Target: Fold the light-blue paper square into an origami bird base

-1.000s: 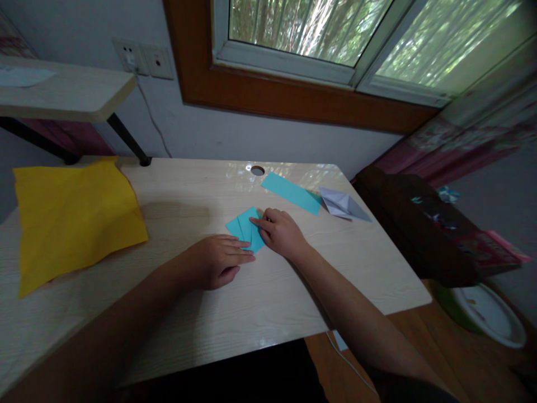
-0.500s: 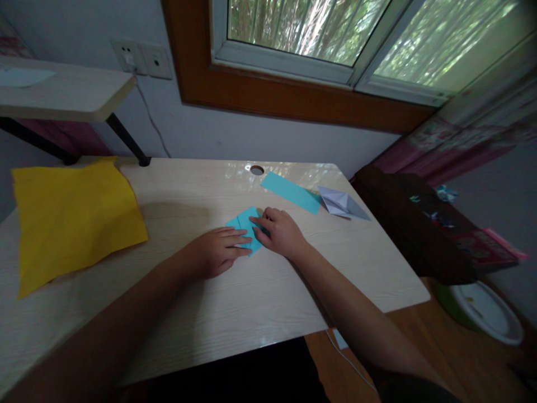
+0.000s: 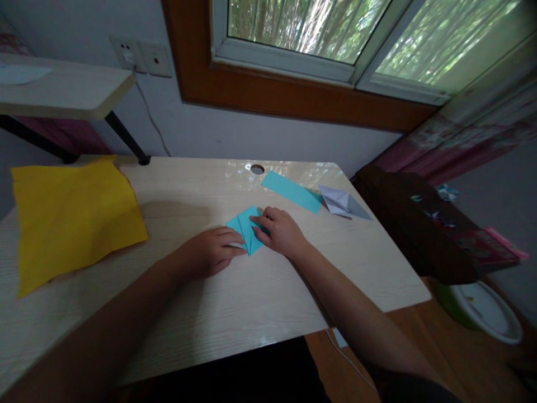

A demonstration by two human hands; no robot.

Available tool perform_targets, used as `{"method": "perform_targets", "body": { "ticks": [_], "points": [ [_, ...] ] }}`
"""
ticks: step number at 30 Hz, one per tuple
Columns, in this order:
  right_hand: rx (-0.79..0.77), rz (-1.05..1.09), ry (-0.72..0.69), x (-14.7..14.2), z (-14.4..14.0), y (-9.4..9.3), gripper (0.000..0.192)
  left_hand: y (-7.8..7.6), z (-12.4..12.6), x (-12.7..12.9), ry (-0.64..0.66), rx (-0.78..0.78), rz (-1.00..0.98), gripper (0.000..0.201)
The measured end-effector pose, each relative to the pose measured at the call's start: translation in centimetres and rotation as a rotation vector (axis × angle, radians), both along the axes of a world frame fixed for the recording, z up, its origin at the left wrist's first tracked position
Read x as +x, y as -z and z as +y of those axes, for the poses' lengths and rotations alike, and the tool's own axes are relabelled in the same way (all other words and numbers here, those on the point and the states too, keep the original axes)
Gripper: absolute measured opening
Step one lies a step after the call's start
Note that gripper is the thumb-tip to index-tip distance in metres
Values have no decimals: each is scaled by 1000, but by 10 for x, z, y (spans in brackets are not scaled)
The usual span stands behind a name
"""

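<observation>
A small folded sheet of light blue paper (image 3: 246, 222) lies on the table, with a crease or flap edge running down its middle. From the left, my left hand (image 3: 216, 251) reaches its lower left edge, fingers stretched out and the tips touching the paper. My right hand (image 3: 280, 230) rests on the right side, its index finger and thumb pressing the paper and the other fingers curled. That hand covers part of the right edge. Beyond it lie a flat light blue paper strip (image 3: 290, 191) and a pale folded paper shape (image 3: 340, 201).
A large yellow sheet (image 3: 79, 221) covers the left of the wooden table (image 3: 260, 308). Behind it stands a raised shelf (image 3: 71, 89) on black legs. A round cable hole (image 3: 257, 169) is near the back edge. A dark wooden cabinet (image 3: 403, 224) stands to the right.
My left hand's fingers have drawn back leftward, uncovering more of the folded paper's middle. My right hand stays almost in place.
</observation>
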State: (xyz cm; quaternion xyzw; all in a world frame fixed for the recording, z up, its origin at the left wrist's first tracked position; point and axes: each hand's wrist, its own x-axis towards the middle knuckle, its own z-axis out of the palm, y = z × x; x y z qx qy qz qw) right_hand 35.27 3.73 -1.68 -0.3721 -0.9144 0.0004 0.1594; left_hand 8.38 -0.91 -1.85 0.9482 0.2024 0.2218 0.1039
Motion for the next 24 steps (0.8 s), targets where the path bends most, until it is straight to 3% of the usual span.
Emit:
{"method": "perform_targets", "body": {
  "ticks": [24],
  "points": [
    [25, -72, 10, -3, -3, -2, 35, -10, -5, 9, 19, 58, -7, 36]
  ]
}}
